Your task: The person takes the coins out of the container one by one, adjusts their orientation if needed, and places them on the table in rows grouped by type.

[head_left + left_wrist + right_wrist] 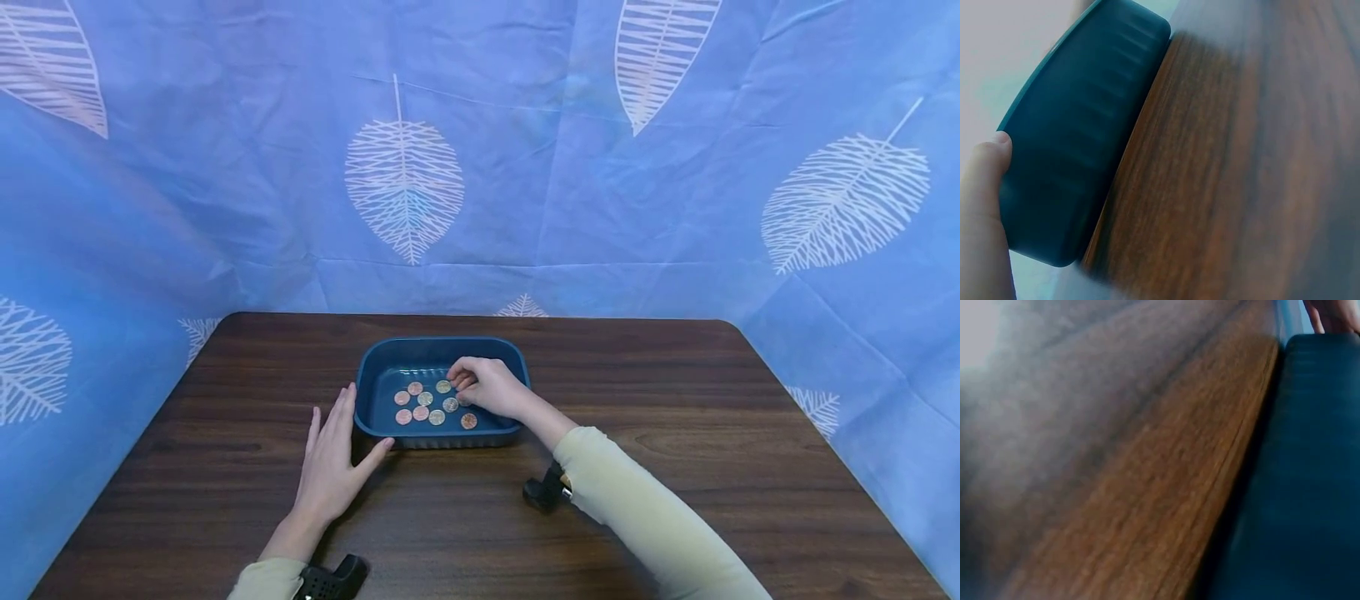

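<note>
While left hand (330, 462) lies flat, thumb bracing blue tray (390, 348) | right hand (487, 387) inside it, fingertips curled, pinching a coin (459, 385) | other coins (424, 406) just left of the pinch

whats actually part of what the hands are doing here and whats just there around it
In use:
blue tray, on the table
coins lying in the tray
right hand, reaching into the tray, fingers curled at a coin
left hand, flat on the table, thumb against the tray's near corner

Just around:
wooden table
blue leaf-print cloth behind and at the sides
</note>
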Motion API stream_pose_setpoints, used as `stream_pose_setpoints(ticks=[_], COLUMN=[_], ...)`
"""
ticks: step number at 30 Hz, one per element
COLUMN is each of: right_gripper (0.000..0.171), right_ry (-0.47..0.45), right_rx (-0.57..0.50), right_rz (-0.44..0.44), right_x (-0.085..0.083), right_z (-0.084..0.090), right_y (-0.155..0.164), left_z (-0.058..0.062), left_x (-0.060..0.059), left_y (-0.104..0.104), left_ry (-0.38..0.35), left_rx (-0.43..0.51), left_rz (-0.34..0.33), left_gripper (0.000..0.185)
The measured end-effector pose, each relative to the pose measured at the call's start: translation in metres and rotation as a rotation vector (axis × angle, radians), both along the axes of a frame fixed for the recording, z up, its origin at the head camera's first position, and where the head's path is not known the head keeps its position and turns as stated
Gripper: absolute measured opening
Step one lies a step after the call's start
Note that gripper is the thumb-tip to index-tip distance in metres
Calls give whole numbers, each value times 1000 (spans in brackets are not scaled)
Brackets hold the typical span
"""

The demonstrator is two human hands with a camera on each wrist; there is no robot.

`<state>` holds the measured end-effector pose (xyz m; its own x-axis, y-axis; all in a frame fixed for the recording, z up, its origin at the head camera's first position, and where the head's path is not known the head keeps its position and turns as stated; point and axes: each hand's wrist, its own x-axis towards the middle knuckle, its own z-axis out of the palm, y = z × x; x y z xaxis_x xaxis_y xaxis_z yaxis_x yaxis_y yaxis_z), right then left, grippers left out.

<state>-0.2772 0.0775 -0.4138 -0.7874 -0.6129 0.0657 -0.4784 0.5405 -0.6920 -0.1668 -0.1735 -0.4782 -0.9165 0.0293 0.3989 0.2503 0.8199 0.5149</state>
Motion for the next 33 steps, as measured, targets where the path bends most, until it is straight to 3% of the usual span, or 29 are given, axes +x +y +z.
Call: stream_pose_setpoints(ticks=[11,22,28,33], right_gripper=[28,27,26,23], right_ry=[-72,-47,22,-12], right_rx=[92,152,225,254], right_rz=[-35,-47,-61,-82], right_x=[-5,-6,-6,-6], right_z=[-5,-8,-8,-7], right_y=[-4,-6,-7,-9], left_z=[0,1,0,1], left_x=[0,0,1,1], left_y=[0,1,1,0], left_ry=[-12,-24,-39,-40], left_rx=[-2,13,21,16], left_rz=[7,5,5,9], left_gripper=[91,90,90,91])
